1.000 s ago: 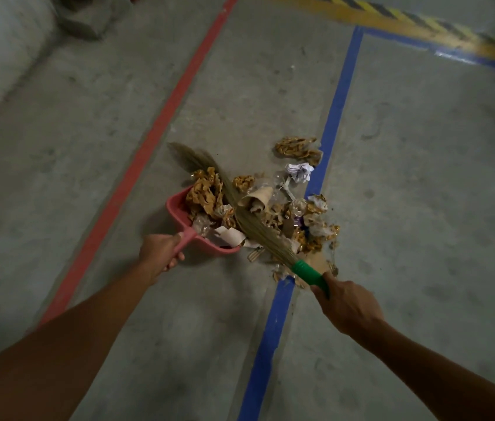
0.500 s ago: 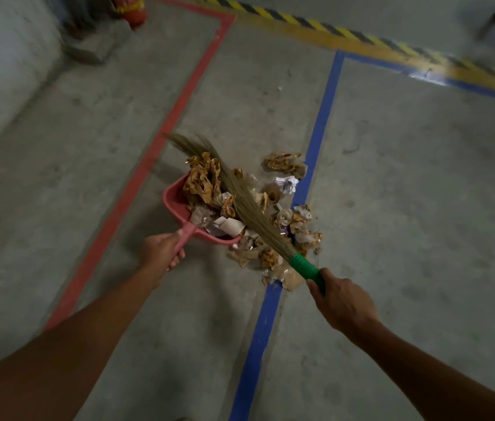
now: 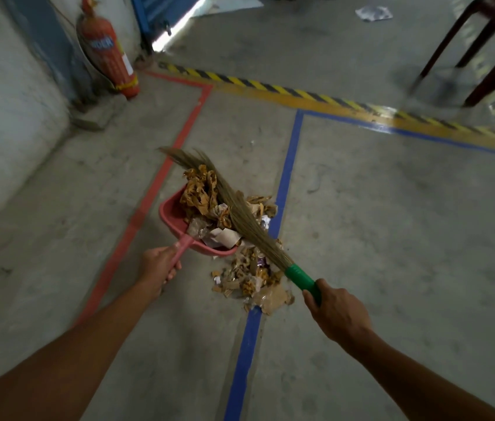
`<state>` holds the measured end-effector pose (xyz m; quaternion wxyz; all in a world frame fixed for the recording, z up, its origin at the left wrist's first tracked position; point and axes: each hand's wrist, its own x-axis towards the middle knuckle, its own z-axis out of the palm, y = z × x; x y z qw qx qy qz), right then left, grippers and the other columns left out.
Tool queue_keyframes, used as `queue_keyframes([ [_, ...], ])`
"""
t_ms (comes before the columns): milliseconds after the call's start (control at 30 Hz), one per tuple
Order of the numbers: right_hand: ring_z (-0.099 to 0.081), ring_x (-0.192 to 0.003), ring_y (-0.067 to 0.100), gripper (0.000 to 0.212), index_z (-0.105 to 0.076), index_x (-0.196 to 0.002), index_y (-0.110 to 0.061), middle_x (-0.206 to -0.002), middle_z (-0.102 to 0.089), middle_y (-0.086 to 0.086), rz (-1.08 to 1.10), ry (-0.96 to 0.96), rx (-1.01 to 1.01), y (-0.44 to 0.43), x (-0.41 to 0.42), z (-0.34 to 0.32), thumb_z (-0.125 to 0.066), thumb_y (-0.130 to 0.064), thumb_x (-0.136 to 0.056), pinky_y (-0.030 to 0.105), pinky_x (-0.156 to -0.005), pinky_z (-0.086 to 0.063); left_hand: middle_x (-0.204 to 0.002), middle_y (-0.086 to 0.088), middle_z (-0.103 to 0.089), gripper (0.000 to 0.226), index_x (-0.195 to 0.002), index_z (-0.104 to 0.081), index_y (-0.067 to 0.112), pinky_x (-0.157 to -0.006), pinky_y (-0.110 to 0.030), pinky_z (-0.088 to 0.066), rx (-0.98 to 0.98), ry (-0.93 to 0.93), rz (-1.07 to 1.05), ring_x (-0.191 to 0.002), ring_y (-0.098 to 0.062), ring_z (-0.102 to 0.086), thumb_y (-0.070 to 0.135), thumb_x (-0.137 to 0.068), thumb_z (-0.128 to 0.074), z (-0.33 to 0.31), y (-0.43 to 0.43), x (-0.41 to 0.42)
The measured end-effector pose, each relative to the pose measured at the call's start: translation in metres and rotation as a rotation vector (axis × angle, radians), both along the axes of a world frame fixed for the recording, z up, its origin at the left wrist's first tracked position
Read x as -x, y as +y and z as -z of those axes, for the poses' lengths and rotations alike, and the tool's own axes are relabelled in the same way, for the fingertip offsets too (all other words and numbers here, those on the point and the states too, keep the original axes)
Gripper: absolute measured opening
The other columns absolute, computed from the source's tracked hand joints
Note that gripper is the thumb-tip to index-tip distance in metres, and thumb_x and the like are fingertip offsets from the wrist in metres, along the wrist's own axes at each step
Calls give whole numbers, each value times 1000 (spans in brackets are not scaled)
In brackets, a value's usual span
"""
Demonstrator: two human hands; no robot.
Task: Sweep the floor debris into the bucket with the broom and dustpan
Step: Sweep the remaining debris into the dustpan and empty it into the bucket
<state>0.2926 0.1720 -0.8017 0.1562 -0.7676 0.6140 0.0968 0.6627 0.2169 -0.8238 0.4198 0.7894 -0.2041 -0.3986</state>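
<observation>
Head view: one dustpan (image 3: 168,214), one broom (image 3: 243,217). Your left hand (image 3: 158,265) grip clasps the dustpan handle; right hand (image 3: 338,314) grip clasps the broom. Debris (image 3: 200,196) covers the dustpan's floor, pieces uncountable.

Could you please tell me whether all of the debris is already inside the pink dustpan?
No, a pile of scraps lies on the blue line, outside the dustpan.

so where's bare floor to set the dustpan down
Bare concrete lies left of the dustpan, between the red line and the wall, and right of the blue line up to the yellow-black stripe. Crowded: the debris straddling the blue line under the broom.
</observation>
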Motion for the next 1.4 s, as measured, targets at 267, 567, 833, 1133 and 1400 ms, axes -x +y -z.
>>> queue_keyframes([
  [267,-59,-54,12,40,-51,-109,-26,-70,-58,-5,45,-24,21,27,30,-83,-35,-61,-97,33,-51,-58,-46,-4,-55,35,-72,-63,5,-31,-11,-21,36,15,-22,-26,-5,-36,28,-97,-59,-86,14,49],
  [567,-54,-52,10,41,-51,-107,-26,-68,-54,-7,158,-50,-28,120,66,-188,-34,-62,-96,29,-48,-53,-55,-9,-56,28,-75,-64,8,-33,-13,-24,-17,74,12,-27,-8,-36,29,-94,-61,-185,65,91],
  [833,-52,-46,6,37,-50,-109,-28,-64,-52,-9,262,-124,-31,210,93,-278,-35,-61,-98,18,-36,-34,-60,-12,-52,29,-76,-58,6,-32,-12,-21,13,122,54,-28,-7,-34,25,-98,-56,-287,131,127],
  [1133,-51,-46,6,35,-47,-102,-29,-64,-51,-8,417,-158,37,312,63,-342,-35,-62,-97,20,-37,-37,-61,-11,-51,27,-74,-59,11,-30,-14,-22,108,166,154,-29,-8,-35,23,-98,-57,-360,196,118],
  [1400,-45,-47,5,41,-50,-102,-25,-61,-46,-9,616,-159,120,402,35,-368,-34,-62,-96,22,-39,-30,-60,-11,-53,27,-73,-59,10,-31,-14,-22,122,126,365,-28,-8,-36,20,-98,-56,-392,226,106],
])
